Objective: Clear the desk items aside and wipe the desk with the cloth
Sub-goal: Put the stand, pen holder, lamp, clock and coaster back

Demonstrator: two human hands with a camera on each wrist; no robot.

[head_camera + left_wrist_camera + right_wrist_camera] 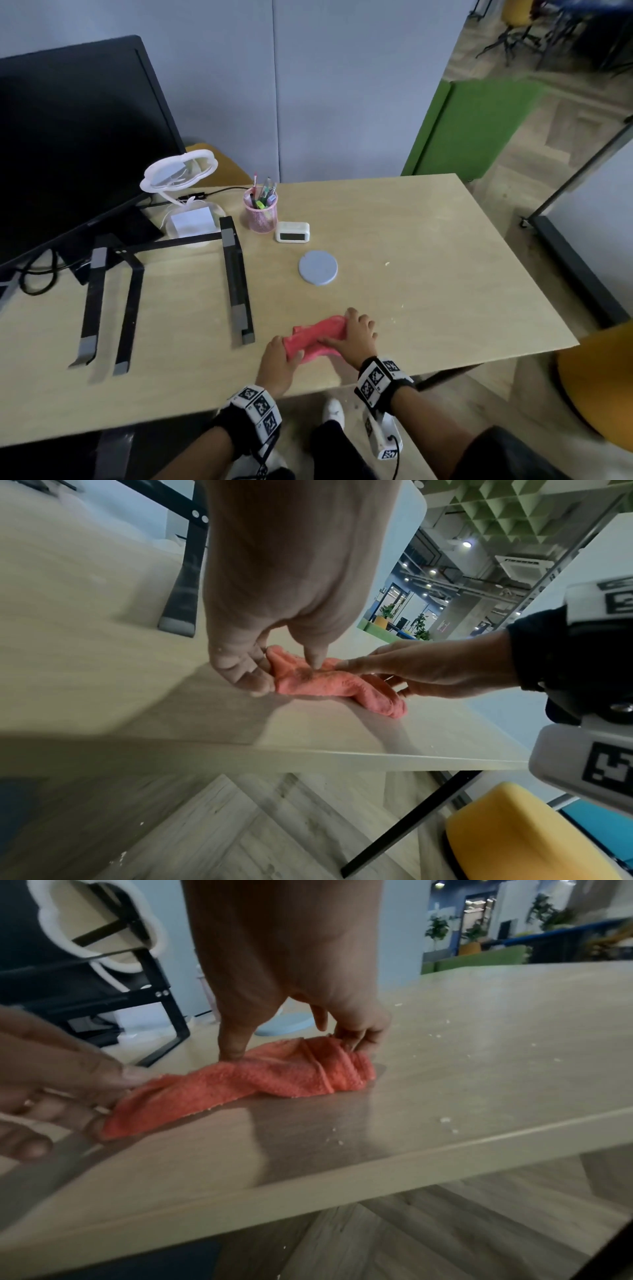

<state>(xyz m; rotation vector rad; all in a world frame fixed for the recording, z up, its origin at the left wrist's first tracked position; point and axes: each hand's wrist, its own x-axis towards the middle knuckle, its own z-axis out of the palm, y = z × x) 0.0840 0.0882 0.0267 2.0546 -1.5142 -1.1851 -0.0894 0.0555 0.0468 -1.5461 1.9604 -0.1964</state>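
A crumpled red cloth (pixel 315 337) (pixel 335 685) (pixel 274 1074) lies on the light wooden desk (pixel 428 240) near its front edge. My left hand (pixel 277 356) (pixel 281 669) pinches the cloth's left end between thumb and fingers. At the right end, my right hand (pixel 356 334) (pixel 294 1042) grips the bunched folds, its thumb pressed onto the cloth. Behind the cloth sit a grey round coaster (pixel 318 267), a white clock (pixel 293 232) and a pink mesh pen cup (pixel 261 212). Small pale crumbs (pixel 445 1119) dot the desk to the right.
A black laptop stand (pixel 236 274) stands left of the cloth. Behind it are a white cloud-shaped lamp (pixel 178 171) and a dark monitor (pixel 68 137) with cables. A yellow chair (pixel 599 387) sits off the desk's right corner.
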